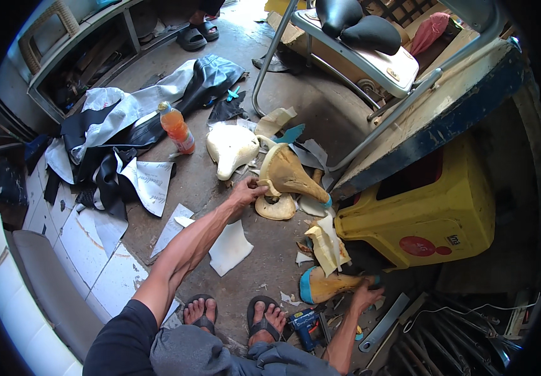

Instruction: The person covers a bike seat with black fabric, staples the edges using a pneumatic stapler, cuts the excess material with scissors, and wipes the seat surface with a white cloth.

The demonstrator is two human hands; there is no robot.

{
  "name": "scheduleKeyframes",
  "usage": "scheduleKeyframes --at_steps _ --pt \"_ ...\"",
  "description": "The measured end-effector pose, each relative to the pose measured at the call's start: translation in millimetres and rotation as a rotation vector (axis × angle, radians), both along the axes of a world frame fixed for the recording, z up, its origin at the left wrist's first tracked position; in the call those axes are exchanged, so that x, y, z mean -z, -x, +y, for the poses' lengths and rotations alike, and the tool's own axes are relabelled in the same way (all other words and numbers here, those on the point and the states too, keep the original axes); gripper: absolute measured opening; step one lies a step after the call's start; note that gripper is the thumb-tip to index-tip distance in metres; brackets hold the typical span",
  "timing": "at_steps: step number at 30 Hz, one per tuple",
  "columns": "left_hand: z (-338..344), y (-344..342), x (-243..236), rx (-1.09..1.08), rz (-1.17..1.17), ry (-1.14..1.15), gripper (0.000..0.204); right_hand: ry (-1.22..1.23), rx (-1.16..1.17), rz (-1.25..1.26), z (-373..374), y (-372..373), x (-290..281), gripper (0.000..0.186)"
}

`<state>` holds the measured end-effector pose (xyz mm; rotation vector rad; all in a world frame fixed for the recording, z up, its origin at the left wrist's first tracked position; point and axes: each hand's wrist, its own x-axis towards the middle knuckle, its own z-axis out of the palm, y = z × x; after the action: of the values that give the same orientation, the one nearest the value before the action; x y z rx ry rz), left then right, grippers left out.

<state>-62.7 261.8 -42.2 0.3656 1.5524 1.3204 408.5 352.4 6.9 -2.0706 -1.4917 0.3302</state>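
Observation:
My left hand (245, 192) pinches the near edge of a tan foam bicycle saddle (289, 172), whose narrow nose has a blue tip. Just beneath that saddle lies a smaller cream foam piece (276, 207), and a cream-white saddle (231, 149) rests behind my hand. Low on the right, my right hand (365, 297) has its fingers round the narrow end of another tan saddle (328, 286) with a blue band at its wide end; some fingers are hidden. Close to that hand, a blue staple gun (305, 327) lies on the floor.
A bottle of orange drink (177, 128) stands beside black and white vinyl sheets (139, 119). Foam scraps (230, 247) litter the floor. At right are a tipped yellow stool (417, 216), a folding chair (370, 62) holding black saddles (370, 34), a metal strip (384, 321) and dark rods (439, 341).

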Motion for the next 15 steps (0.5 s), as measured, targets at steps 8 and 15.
scheduleKeyframes --at_steps 8,15 --pt "3 -17 -43 -0.066 -0.023 -0.307 0.036 -0.264 -0.377 -0.072 -14 80 -62 0.055" --pt "-93 -48 -123 0.009 -0.250 -0.588 0.031 0.299 -0.804 0.416 -30 159 -116 0.066"
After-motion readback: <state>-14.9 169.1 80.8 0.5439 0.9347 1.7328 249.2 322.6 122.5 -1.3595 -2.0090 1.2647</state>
